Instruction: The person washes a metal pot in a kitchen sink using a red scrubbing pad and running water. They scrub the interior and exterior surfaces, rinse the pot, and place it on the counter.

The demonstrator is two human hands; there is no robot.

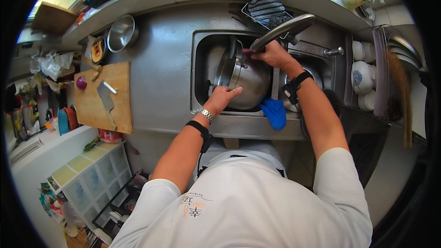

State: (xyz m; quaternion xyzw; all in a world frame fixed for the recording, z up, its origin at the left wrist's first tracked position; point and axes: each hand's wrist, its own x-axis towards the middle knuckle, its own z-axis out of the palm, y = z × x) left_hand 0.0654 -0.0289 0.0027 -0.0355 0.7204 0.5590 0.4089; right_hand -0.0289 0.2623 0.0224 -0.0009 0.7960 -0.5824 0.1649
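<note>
A stainless steel pot (253, 82) lies tilted on its side in the left basin (203, 65) of a double sink, its rim towards the left. My left hand (220, 100) grips the pot near the rim, thumb along the outer wall. At the pot's far side is my right hand (272, 56), its fingers around a small pink item (246, 51) against the steel. The faucet spout (282, 31) hides part of that hand and item. A blue cloth (274, 113) hangs over the sink's front edge, close to the pot.
The right basin holds a metal bowl (315, 75). A dish rack (379, 72) with bowls stands right. On the left, a wooden cutting board (103, 110) bears a cleaver (105, 96), a white-handled knife (110, 88) and a purple onion (81, 82). Behind are a steel bowl (121, 34) and cut pumpkin (97, 51).
</note>
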